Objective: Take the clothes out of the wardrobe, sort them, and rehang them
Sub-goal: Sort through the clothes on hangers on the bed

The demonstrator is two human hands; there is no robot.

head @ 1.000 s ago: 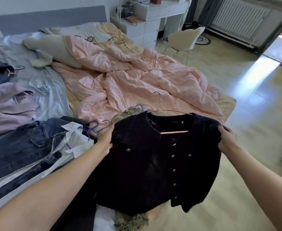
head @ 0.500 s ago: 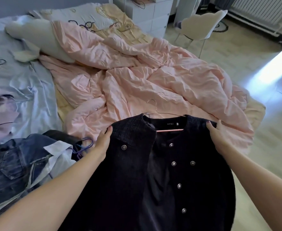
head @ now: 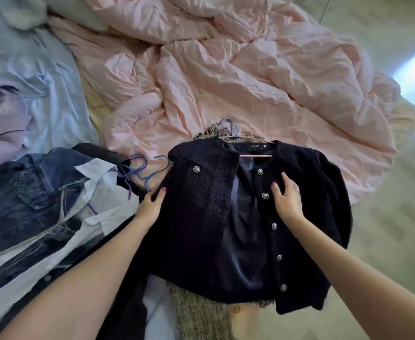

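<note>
A dark navy tweed jacket (head: 201,217) with silver buttons lies flat on the bed's near end, still on a pink hanger (head: 255,156). Its left front panel is folded open, showing the lining. My left hand (head: 152,204) rests on the jacket's left edge, fingers straight. With spread fingers, my right hand (head: 287,200) presses flat on the right front panel beside the button row. Under the jacket lies a greenish tweed garment (head: 199,312) with a blue hanger hook (head: 231,126) showing above the collar.
A denim jacket (head: 22,192) and a white shirt (head: 98,217) lie to the left with purple hangers (head: 137,173). A crumpled pink duvet (head: 226,74) covers the bed beyond. A lilac garment (head: 0,133) lies at far left. Floor (head: 397,241) runs along the right.
The jacket came down from being held up at its shoulders and now lies flat on the pile. Both hands left the shoulders and rest on its front.
</note>
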